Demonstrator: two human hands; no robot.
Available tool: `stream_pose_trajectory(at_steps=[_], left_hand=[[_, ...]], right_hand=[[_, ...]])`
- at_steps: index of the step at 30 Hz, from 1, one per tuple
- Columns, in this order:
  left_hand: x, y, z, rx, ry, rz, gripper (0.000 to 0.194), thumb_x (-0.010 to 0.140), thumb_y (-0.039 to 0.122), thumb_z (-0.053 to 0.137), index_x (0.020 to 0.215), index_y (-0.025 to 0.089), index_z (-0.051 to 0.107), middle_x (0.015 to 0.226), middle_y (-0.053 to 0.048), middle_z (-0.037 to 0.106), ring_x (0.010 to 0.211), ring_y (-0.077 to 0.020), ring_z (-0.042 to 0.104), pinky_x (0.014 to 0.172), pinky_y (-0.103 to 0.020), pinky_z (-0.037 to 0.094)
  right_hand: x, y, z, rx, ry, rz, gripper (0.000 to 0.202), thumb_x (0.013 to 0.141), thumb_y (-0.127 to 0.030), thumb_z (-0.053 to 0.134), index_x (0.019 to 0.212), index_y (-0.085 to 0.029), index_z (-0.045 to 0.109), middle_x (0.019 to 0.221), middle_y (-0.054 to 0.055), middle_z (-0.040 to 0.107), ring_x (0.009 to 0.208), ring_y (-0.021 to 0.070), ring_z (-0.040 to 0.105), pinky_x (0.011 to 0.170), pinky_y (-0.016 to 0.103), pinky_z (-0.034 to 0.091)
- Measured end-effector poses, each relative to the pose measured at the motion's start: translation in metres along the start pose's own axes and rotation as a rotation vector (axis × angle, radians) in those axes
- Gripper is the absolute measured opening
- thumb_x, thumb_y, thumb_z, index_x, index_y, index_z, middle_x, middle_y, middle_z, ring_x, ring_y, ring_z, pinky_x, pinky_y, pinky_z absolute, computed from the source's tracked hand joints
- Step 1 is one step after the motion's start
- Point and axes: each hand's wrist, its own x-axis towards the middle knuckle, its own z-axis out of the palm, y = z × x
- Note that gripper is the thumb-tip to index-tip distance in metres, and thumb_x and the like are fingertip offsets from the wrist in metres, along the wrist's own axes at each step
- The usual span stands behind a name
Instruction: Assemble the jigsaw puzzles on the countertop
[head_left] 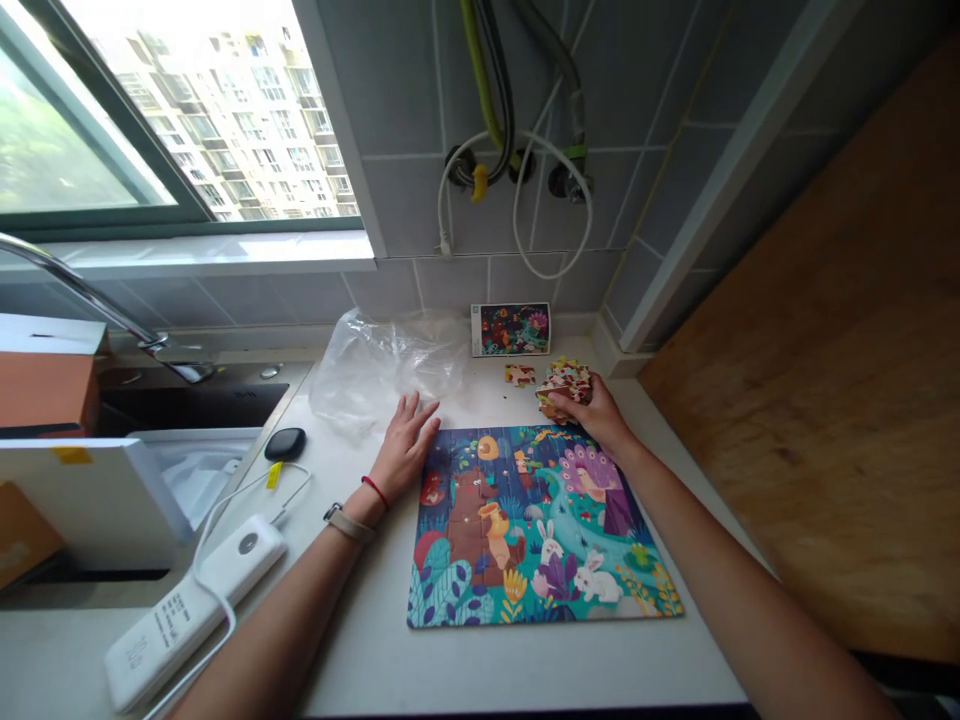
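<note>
A colourful animal puzzle board (525,540) lies flat on the white counter (375,640). At its upper left corner, my left hand (405,445) rests with fingers spread, holding nothing. My right hand (596,412) grips a stack of puzzle pieces (564,382) just beyond the board's upper right edge. One or more loose pieces (519,375) lie left of that stack. A small picture card (511,330) with a similar scene leans against the tiled wall behind them.
A crumpled clear plastic bag (375,365) lies behind my left hand. Left are a black oval object (285,444), a white power bank (195,600) with a cable, and a sink (255,405) with boxes. A wooden panel (825,350) stands at right.
</note>
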Motion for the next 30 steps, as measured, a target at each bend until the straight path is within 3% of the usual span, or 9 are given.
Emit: stream_pose_trajectory(at_steps=[3, 5, 8, 12, 17, 24, 30], left_hand=[[0.0, -0.005, 0.004, -0.011, 0.066, -0.025, 0.059, 0.107, 0.054, 0.046, 0.152, 0.018, 0.058, 0.171, -0.017, 0.031, 0.162, -0.0394, 0.017, 0.129, -0.063, 0.022], [-0.001, -0.005, 0.005, -0.029, 0.083, 0.008, 0.055, 0.106, 0.054, 0.049, 0.148, 0.021, 0.061, 0.167, -0.016, 0.04, 0.161, -0.0383, 0.023, 0.128, -0.063, 0.026], [-0.001, 0.0, 0.001, -0.064, 0.102, 0.086, 0.044, 0.105, 0.051, 0.052, 0.131, 0.022, 0.072, 0.153, -0.015, 0.058, 0.152, -0.0358, 0.043, 0.124, -0.059, 0.037], [-0.002, 0.013, -0.006, -0.118, 0.112, 0.175, 0.031, 0.105, 0.042, 0.053, 0.112, 0.023, 0.076, 0.124, -0.01, 0.076, 0.121, -0.0276, 0.069, 0.109, -0.046, 0.053], [-0.002, 0.019, -0.009, -0.123, 0.096, 0.201, 0.028, 0.104, 0.04, 0.055, 0.102, 0.023, 0.077, 0.106, -0.008, 0.08, 0.103, -0.0252, 0.073, 0.094, -0.04, 0.057], [-0.002, 0.017, -0.008, -0.121, 0.094, 0.198, 0.03, 0.104, 0.04, 0.054, 0.097, 0.024, 0.078, 0.102, -0.007, 0.08, 0.1, -0.025, 0.073, 0.091, -0.039, 0.057], [-0.002, 0.018, -0.009, -0.141, 0.086, 0.179, 0.031, 0.104, 0.042, 0.054, 0.097, 0.023, 0.078, 0.103, -0.007, 0.08, 0.101, -0.0249, 0.072, 0.093, -0.039, 0.056]], right_hand=[[0.002, 0.003, 0.0, -0.043, 0.016, -0.043, 0.06, 0.066, -0.054, 0.091, 0.111, -0.023, 0.065, 0.108, 0.008, 0.079, 0.099, 0.0304, 0.075, 0.094, 0.048, 0.059], [0.004, 0.005, 0.0, -0.069, 0.008, -0.089, 0.055, 0.069, -0.054, 0.089, 0.109, -0.022, 0.068, 0.107, 0.009, 0.079, 0.097, 0.0302, 0.075, 0.091, 0.046, 0.06], [0.007, 0.01, 0.0, -0.109, 0.003, -0.156, 0.056, 0.071, -0.055, 0.087, 0.113, -0.022, 0.071, 0.111, 0.01, 0.079, 0.101, 0.0306, 0.075, 0.093, 0.046, 0.059], [0.011, 0.019, 0.0, -0.155, 0.012, -0.208, 0.067, 0.069, -0.057, 0.087, 0.123, -0.022, 0.07, 0.118, 0.011, 0.077, 0.109, 0.0327, 0.072, 0.099, 0.05, 0.057], [0.013, 0.028, -0.003, -0.264, 0.122, -0.223, 0.073, 0.067, -0.061, 0.087, 0.125, -0.02, 0.071, 0.13, 0.016, 0.072, 0.122, 0.038, 0.067, 0.109, 0.055, 0.05], [0.011, 0.029, -0.009, -0.459, 0.173, -0.354, 0.046, 0.076, -0.054, 0.081, 0.108, -0.022, 0.075, 0.121, 0.016, 0.072, 0.118, 0.0362, 0.066, 0.11, 0.055, 0.049], [0.007, 0.023, -0.008, -0.481, 0.213, -0.382, 0.038, 0.08, -0.051, 0.076, 0.102, -0.021, 0.077, 0.125, 0.018, 0.068, 0.123, 0.0354, 0.063, 0.113, 0.052, 0.046]])
